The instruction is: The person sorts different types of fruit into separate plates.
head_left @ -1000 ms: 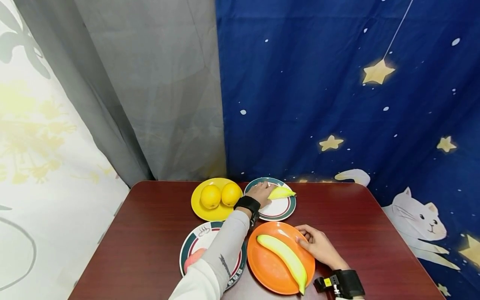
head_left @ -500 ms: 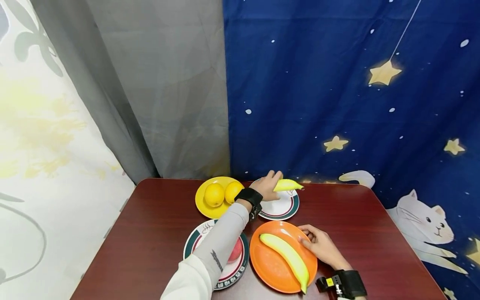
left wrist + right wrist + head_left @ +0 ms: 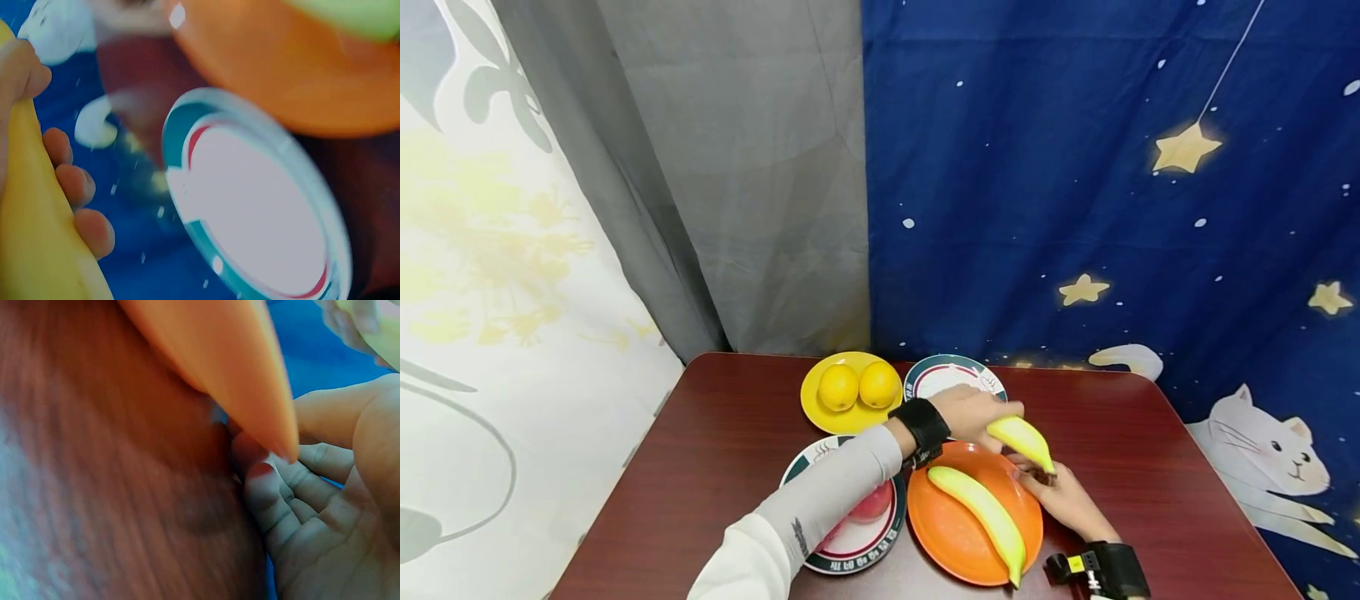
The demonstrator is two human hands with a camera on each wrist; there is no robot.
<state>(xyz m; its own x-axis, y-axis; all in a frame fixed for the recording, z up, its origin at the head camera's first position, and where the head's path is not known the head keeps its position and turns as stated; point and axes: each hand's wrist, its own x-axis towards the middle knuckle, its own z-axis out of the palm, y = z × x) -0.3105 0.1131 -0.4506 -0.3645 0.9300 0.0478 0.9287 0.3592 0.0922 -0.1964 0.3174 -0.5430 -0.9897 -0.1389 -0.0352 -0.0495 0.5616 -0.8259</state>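
Note:
My left hand (image 3: 973, 412) grips a yellow banana (image 3: 1024, 442) above the far right side of the orange plate (image 3: 936, 533). In the left wrist view, curled fingers (image 3: 94, 232) wrap round that banana. A second banana (image 3: 981, 518) lies lengthwise on the orange plate. At the plate's right rim, my right hand (image 3: 1067, 500) pinches the edge, with fingertips under it in the right wrist view. Part of the right hand is hidden behind the held banana in the head view. A white plate with a green rim (image 3: 936, 379) sits behind, partly covered by my left hand.
Two round yellow fruits (image 3: 838, 387) sit on a yellow plate (image 3: 817, 418) at the back left. Under my left forearm, a green-rimmed plate (image 3: 850, 562) holds reddish round fruit (image 3: 874, 504). A blue curtain (image 3: 985, 208) hangs behind the brown table (image 3: 700, 483).
My left hand has lifted the banana off the back white plate and carried it right and toward me, over the orange plate's edge. My right hand has stayed at the rim.

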